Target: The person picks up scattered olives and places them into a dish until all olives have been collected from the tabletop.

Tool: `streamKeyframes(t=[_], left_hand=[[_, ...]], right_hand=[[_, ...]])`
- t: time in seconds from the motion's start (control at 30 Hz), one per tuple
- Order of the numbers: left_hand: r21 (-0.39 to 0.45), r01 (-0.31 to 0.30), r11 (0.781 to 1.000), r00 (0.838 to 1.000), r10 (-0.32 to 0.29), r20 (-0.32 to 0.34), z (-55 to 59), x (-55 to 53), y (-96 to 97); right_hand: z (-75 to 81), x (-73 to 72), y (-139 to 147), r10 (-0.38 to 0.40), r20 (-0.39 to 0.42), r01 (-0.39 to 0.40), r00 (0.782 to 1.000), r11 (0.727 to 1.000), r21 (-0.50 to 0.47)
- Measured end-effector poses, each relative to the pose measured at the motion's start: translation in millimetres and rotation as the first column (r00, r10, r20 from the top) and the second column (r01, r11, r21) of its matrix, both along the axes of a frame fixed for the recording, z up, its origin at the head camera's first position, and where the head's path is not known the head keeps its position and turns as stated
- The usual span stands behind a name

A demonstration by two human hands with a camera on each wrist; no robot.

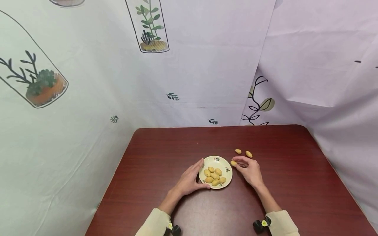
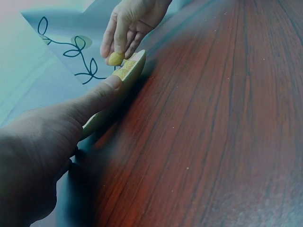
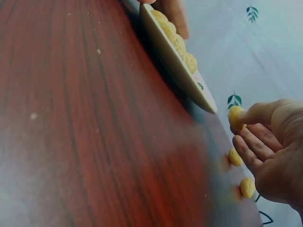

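A round cream plate (image 1: 225, 183) with small printed motifs stands on the table, bearing several yellow oval nut-like pieces (image 1: 215, 176). My left hand (image 1: 189, 180) holds the plate's left side, thumb at the near rim and fingers along the far left rim. Just right of the plate, my right hand (image 1: 248, 169) pinches one yellow nut-like piece (image 3: 236, 117) between thumb and fingertips. That piece is close beside the rim, above the table in the right wrist view. Two more yellow pieces, a left one (image 1: 238, 151) and a right one (image 1: 249, 154), lie on the table beyond my right hand.
The dark red wooden table (image 1: 165, 144) has rounded far corners. Pale cloth (image 1: 200, 82) with printed plants hangs behind it and along both sides. Small light specks, such as a crumb (image 3: 33, 116), dot the tabletop. A black wrist camera (image 1: 260, 226) sits at my right cuff.
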State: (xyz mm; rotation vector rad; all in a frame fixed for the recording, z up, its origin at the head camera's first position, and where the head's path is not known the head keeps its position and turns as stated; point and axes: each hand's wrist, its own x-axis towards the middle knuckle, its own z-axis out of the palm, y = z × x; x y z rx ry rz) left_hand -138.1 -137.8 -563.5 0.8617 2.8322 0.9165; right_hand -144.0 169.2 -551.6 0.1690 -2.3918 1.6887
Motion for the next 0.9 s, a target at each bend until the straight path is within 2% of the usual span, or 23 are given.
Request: streamKeyframes(t=[0.37,0.9], left_hand=[[-0.004,-0.011,1.0,1.0,0.011,0.021,-0.6,-0.2,-0.8],[-0.008,-0.021,1.0,1.0,0.021,0.008,1.6,1.0,0.5]], right_hand=[[8.2,-3.4,-12.4,0.055,-0.014,-0.055,0.998,0.998,-0.04],[4.9,-11.8,-39.6,0.146,-0.003,-0.146,0.989,0.989,-0.018]])
